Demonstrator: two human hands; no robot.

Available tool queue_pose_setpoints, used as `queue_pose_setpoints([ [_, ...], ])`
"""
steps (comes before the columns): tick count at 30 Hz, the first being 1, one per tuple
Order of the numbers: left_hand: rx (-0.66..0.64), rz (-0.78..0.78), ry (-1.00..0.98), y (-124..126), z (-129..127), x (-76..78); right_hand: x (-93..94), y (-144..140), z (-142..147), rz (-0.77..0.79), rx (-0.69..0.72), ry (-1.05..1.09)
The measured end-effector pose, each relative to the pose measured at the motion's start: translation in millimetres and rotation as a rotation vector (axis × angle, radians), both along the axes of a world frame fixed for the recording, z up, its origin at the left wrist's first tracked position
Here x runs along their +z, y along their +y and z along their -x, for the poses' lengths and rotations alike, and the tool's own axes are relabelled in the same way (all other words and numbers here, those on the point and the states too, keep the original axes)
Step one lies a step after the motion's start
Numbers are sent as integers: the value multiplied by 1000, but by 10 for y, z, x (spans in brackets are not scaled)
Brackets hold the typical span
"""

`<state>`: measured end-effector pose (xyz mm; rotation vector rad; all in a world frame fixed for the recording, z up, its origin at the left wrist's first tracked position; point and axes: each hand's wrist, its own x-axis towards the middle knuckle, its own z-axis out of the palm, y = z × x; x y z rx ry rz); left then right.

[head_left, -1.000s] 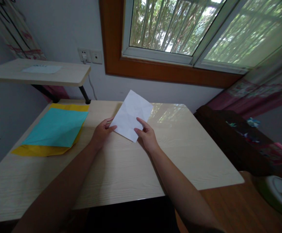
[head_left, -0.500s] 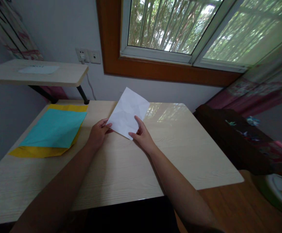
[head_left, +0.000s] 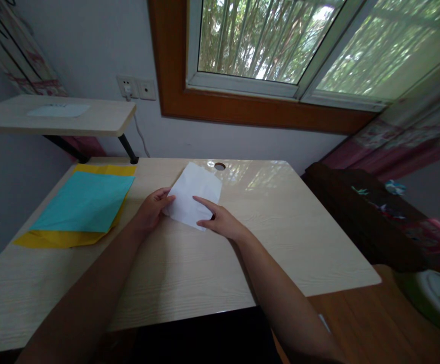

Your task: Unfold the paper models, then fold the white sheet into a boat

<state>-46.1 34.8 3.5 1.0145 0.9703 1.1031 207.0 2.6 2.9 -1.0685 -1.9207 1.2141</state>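
A white sheet of paper with faint creases is tilted just above the pale wooden desk. My left hand pinches its left corner, thumb on top and the other fingers beneath. At the sheet's right edge, my right hand has its thumb and index finger stretched over the upper face. Its remaining fingers are mostly hidden, seemingly behind the edge.
Sky-blue paper lies over yellow paper on the desk's left side. Behind them stands a raised shelf on black legs. A round cable hole shows near the desk's back edge, below the window.
The white sheet has come down and nearer to me, and the cable hole behind it now shows. My right index finger has moved left across the paper.
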Motion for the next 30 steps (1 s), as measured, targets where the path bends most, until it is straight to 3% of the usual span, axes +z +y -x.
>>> queue_pose_setpoints([
  [3, -51, 12, 1, -3, 39, 42, 52, -12, -41, 15, 99, -24],
  [14, 7, -71, 35, 17, 58, 37, 149, -20, -144, 61, 349, -43],
  [18, 10, -108, 48, 8, 43, 33, 160, -36, -119, 62, 254, -24],
  [25, -82, -132, 137, -9, 18, -7, 67, -12, -38, -103, -142, 79],
  [30, -69, -142, 164, -7, 17, -36, -15, 6, -14, -183, -180, 152],
])
